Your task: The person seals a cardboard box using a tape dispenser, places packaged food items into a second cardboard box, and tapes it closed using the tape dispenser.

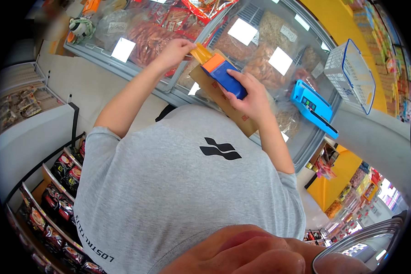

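Note:
My left hand [176, 54] pinches the free end of a strip of yellowish clear tape [201, 53]. The strip runs to the orange front of a blue and orange tape dispenser [227, 77], held by my right hand [248, 92]. Beneath the dispenser a flat brown cardboard piece [238, 120] with red print lies slantwise on the glass top of a chest freezer [173, 80]. Under the glass are bags of frozen food [150, 44]. To the right of my right hand, a light-blue device [313, 106] with a small button panel and a black strip rests on the freezer.
A white plastic basket [349, 75] with a blue rim stands beyond the freezer's right end. At its left end is a small white and green object [80, 30]. Shelves of dark food packets [54, 205] are at lower left, and a wire rack [24, 102] above them.

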`<state>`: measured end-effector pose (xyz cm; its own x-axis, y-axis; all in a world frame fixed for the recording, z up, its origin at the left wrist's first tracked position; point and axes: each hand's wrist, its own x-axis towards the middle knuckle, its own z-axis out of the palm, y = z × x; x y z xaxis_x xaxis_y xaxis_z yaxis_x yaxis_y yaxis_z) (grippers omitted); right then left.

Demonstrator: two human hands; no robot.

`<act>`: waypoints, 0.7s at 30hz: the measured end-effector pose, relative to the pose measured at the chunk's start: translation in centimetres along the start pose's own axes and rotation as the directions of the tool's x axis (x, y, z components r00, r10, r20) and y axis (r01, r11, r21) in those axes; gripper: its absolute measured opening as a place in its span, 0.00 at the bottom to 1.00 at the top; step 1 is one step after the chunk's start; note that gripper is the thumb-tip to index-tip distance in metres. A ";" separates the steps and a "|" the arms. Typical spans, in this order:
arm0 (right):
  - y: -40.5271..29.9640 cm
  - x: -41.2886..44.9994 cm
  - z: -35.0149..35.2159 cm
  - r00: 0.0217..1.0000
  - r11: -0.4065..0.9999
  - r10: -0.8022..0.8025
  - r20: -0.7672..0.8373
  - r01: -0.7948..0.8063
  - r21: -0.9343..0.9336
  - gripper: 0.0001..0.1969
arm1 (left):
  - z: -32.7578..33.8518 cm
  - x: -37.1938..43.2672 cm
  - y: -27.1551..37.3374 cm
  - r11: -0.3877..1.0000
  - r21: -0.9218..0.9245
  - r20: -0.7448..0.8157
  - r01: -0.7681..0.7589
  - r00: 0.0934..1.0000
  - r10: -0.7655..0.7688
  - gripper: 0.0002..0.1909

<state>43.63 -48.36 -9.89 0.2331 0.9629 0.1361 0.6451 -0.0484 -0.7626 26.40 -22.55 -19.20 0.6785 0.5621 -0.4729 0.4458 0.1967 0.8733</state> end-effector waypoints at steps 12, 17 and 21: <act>-2.8 0.8 -0.6 0.955 0.942 0.262 0.137 -0.222 -0.252 0.26 | 1.1 7.7 -11.0 0.967 0.191 -0.074 0.168 0.985 -0.157 0.13; -3.2 0.4 -0.6 0.944 0.930 0.309 0.120 -0.273 -0.245 0.25 | 7.9 10.2 -21.5 0.888 0.404 0.117 -0.221 0.975 0.190 0.16; -3.9 1.3 -0.4 0.967 0.955 0.173 0.184 -0.119 -0.273 0.25 | 4.6 14.0 -28.6 0.471 0.696 0.528 -0.542 0.831 0.175 0.22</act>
<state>41.72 -46.97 -6.52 0.2032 0.9721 -0.1171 0.7865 -0.2333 -0.5719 25.88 -23.99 -51.34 0.9502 0.0774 -0.3018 0.2489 -0.7712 0.5859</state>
